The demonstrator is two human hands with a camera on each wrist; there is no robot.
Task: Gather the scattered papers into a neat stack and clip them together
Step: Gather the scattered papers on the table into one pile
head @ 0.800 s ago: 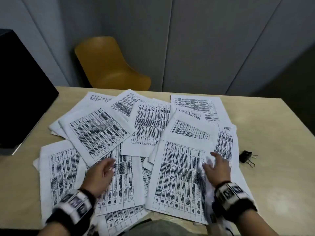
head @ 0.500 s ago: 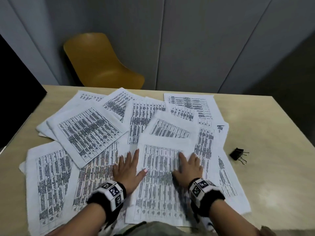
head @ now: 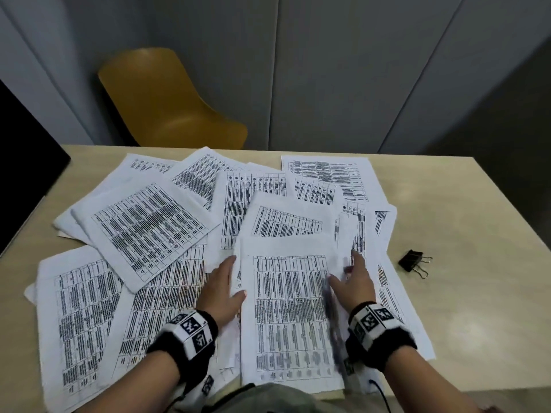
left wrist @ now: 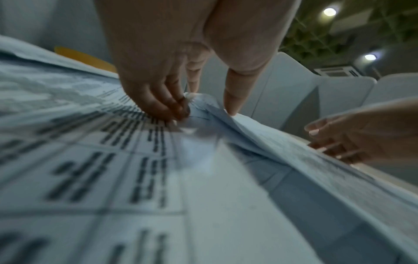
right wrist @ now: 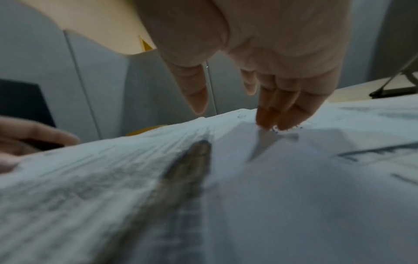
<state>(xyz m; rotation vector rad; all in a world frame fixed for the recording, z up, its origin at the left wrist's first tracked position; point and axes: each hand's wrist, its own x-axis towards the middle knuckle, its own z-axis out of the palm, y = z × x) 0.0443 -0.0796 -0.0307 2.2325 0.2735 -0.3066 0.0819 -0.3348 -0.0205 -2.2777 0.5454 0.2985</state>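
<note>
Several printed sheets [head: 143,231] lie fanned and overlapping across the table [head: 477,263]. One front sheet [head: 286,308] lies square to me on top, between my hands. My left hand [head: 223,281] is at its left edge. In the left wrist view the fingers [left wrist: 162,100] point down onto the paper below and the thumb [left wrist: 235,92] touches the lifted edge. My right hand [head: 356,281] is at the right edge, its fingers [right wrist: 278,110] pressing on paper and its thumb [right wrist: 194,89] raised. A black binder clip [head: 413,261] lies on bare table right of the papers.
A yellow chair [head: 170,105] stands behind the table's far edge, against grey wall panels. A large black object [head: 24,150] takes up the table's left side. Bare tabletop shows to the right, around and beyond the clip.
Both hands slid off the top of the front sheet outward to its left and right edges. The sheet's edges have lifted slightly. The clip has not moved.
</note>
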